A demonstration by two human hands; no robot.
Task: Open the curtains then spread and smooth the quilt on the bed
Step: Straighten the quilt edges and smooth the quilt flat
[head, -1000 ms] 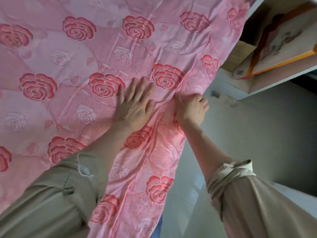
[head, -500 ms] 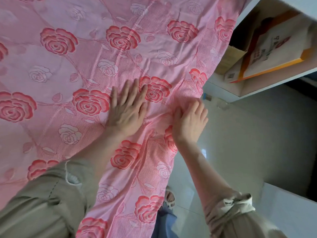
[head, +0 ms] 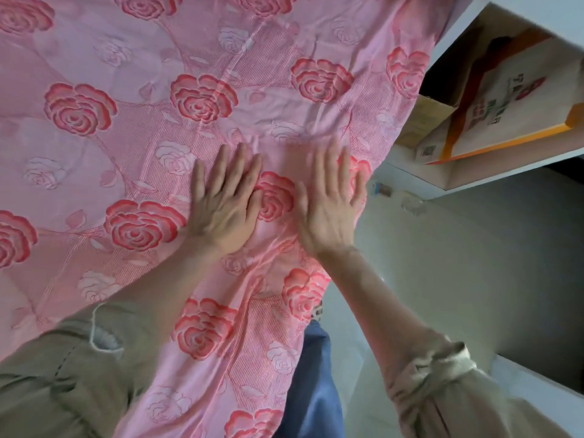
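A pink quilt (head: 132, 90) printed with red and pale roses covers the bed and fills the left and upper part of the view. Its right edge hangs down over the bed's side. My left hand (head: 226, 200) lies flat on the quilt with straight fingers, near that edge. My right hand (head: 331, 207) presses flat beside it, fingers spread and slightly blurred, right at the quilt's edge. A red rose shows between the two hands. No curtains are in view.
A white shelf unit (head: 442, 181) stands close to the bed on the right, holding a cardboard box (head: 426, 121) and an orange-edged box (head: 512, 99). Pale floor (head: 458, 263) lies below it. My blue trouser leg (head: 316, 374) stands against the bed.
My right hand went from curled at the quilt's edge to flat with spread fingers, next to the left. Both hands slid over the quilt, and the view shifted.
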